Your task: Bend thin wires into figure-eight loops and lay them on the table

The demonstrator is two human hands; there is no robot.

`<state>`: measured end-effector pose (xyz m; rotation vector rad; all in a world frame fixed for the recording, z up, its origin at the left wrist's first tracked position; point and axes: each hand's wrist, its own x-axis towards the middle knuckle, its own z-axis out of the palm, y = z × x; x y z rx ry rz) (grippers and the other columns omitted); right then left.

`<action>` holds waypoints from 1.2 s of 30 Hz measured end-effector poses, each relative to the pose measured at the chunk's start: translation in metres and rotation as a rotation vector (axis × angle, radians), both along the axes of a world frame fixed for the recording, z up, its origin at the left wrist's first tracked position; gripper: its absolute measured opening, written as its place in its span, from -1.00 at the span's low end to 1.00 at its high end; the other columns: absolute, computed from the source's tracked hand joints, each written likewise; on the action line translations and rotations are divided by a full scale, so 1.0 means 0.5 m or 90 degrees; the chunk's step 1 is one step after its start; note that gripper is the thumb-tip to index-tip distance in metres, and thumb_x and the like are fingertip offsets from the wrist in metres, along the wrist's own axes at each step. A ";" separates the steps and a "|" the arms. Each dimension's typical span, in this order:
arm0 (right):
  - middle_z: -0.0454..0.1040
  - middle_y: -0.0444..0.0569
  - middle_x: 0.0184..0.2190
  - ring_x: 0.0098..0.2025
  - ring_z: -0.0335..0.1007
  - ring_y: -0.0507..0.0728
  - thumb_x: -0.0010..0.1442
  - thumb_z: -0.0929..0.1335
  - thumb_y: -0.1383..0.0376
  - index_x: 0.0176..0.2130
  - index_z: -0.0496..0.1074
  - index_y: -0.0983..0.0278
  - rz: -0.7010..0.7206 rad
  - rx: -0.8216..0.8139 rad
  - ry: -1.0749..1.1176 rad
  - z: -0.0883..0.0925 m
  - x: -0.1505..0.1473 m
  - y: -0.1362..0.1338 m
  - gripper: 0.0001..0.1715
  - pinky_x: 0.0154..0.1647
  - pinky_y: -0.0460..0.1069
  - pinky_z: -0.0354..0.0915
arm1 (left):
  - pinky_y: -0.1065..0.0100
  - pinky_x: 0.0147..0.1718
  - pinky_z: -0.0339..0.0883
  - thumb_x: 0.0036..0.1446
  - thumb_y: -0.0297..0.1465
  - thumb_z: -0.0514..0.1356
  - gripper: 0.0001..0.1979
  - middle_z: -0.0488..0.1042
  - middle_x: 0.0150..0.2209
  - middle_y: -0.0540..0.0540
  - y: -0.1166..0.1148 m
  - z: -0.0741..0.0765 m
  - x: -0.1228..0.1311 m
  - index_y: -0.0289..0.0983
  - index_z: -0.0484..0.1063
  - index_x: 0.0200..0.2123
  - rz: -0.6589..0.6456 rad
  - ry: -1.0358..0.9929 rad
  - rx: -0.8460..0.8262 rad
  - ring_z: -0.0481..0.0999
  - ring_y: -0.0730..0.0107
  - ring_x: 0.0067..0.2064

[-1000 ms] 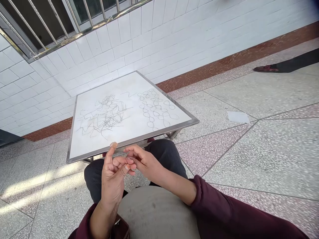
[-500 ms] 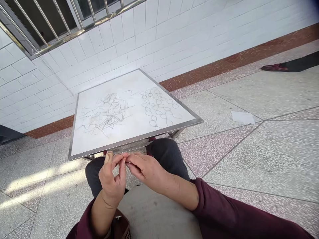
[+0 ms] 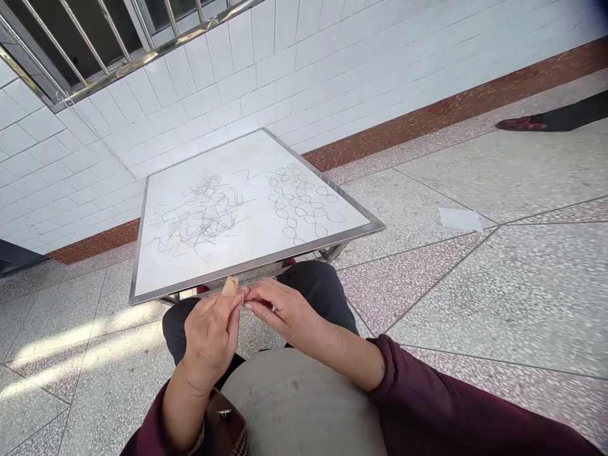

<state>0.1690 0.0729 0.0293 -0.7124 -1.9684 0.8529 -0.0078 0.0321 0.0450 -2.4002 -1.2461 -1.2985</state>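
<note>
My left hand [image 3: 211,326] is closed, thumb and fingertips pinched together above my lap. A beige tube-like wrap [image 3: 230,286] stands up from one of its fingers. Touching those fingertips is my right hand [image 3: 285,310], also in a pinch. Between them they grip a thin wire, mostly hidden by the fingers now. Just beyond both hands, a white metal-edged table [image 3: 237,259] carries a tangle of loose thin wires [image 3: 209,218] at its left. On its right side lie several wires bent into chains of loops [image 3: 297,196].
The low table stands against a white tiled wall [image 3: 285,76] with a barred window [image 3: 95,38] at upper left. A white sheet [image 3: 460,219] lies on the speckled floor. At far right another person's shoe [image 3: 520,123] shows. My knees are under the table's near edge.
My left hand has rolled inward, tilting the beige wrap to the right. Both hands stay pinched together, slightly higher. The view shifted a little; the table's wires look unchanged.
</note>
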 end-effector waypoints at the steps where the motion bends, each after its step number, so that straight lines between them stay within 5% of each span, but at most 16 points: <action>1: 0.51 -0.06 -0.36 -0.28 0.42 0.09 0.38 0.26 0.28 -0.27 0.40 0.21 0.001 -0.002 0.003 -0.001 0.000 0.001 -0.82 -0.22 -0.02 0.35 | 0.21 -0.14 0.56 0.17 -0.65 0.22 -0.32 0.64 -0.09 -0.14 0.001 0.002 0.000 -0.16 0.13 0.30 -0.002 0.012 -0.003 0.66 0.23 -0.12; 10: 0.50 -0.07 -0.40 -0.30 0.42 0.09 0.40 0.23 0.20 -0.31 0.43 0.21 -0.005 -0.043 -0.026 0.000 0.007 0.009 -0.71 -0.21 0.00 0.36 | 0.26 -0.20 0.56 0.22 -0.60 0.18 -0.44 0.65 -0.11 -0.11 0.011 0.007 -0.008 -0.14 0.27 0.25 -0.013 0.016 -0.061 0.64 0.28 -0.18; 15: 0.50 -0.08 -0.39 -0.30 0.41 0.08 0.40 0.24 0.25 -0.32 0.42 0.21 -0.006 -0.038 -0.028 0.001 0.008 0.012 -0.74 -0.20 0.00 0.35 | 0.24 -0.18 0.54 0.24 -0.62 0.15 -0.41 0.61 -0.02 -0.13 0.014 -0.002 -0.010 -0.12 0.22 0.28 -0.023 0.030 -0.080 0.63 0.29 -0.16; 28: 0.49 -0.09 -0.40 -0.33 0.41 0.07 0.35 0.24 0.33 -0.32 0.38 0.21 -0.020 -0.050 -0.032 0.011 0.007 0.013 -0.80 -0.26 -0.03 0.31 | 0.27 -0.15 0.55 0.28 -0.52 0.15 -0.30 0.64 -0.16 -0.06 0.009 -0.001 0.009 -0.08 -0.01 0.39 0.035 -0.035 -0.144 0.62 0.32 -0.19; 36: 0.51 -0.09 -0.38 -0.30 0.42 0.08 0.36 0.26 0.36 -0.29 0.41 0.23 -0.038 -0.023 -0.045 0.003 0.007 0.014 -0.82 -0.26 -0.03 0.32 | 0.39 -0.31 0.48 0.27 -0.57 0.15 -0.26 0.63 -0.29 0.02 0.012 0.006 0.017 -0.10 -0.06 0.41 0.069 0.073 -0.081 0.55 0.39 -0.35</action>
